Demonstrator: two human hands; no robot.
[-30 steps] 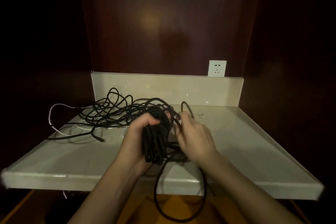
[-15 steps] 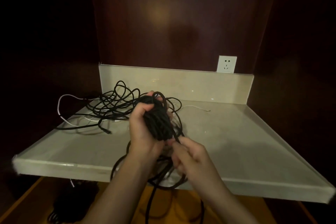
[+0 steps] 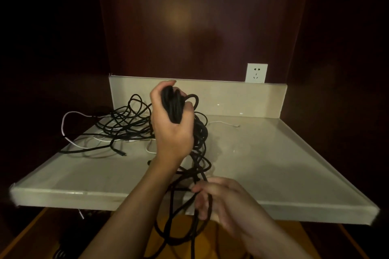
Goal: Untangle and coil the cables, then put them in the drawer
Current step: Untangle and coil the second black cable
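Note:
My left hand (image 3: 171, 128) grips a thick coil of black cable (image 3: 173, 105), raised above the middle of the pale stone counter (image 3: 263, 162). Loops of that cable hang from the coil down past the counter's front edge. My right hand (image 3: 221, 200) holds a strand of the black cable near the front edge, fingers curled round it. A loose tangle of black cables (image 3: 124, 124) lies on the counter's back left. Thin white cables (image 3: 69, 115) are mixed into that tangle.
A white wall socket (image 3: 256, 73) sits above the counter's low back ledge. Dark wood panels close in the back and both sides. Below the counter's front edge is an orange-brown wooden surface (image 3: 31, 229), where more black cable hangs.
My left hand has lifted the coil higher and further back. My right hand has dropped down along the strand toward the counter's front edge, drawing the cable out longer.

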